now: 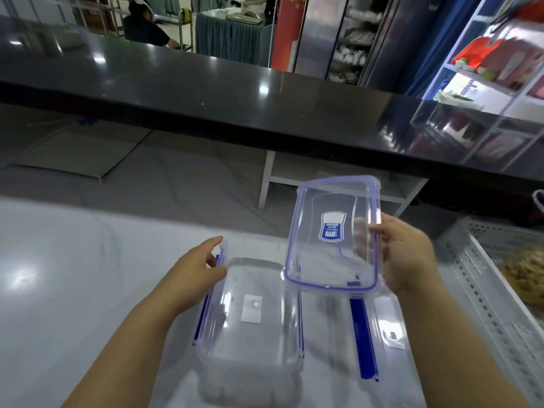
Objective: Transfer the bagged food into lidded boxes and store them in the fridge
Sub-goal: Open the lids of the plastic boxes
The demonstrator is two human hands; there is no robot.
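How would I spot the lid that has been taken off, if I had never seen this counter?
Start at the pale counter in front of the person, where two clear boxes sit side by side. Above the right-hand box, the right hand holds the lid up. It alone is flat, with a blue seal line and a blue label.

The second box (379,328), right of the open clear box (250,313), is smeared by motion blur, its outline uncertain. Further right of that box, brownish food (527,275) in a perforated metal tray (482,290) is cut off by the frame edge and too blurred to identify.
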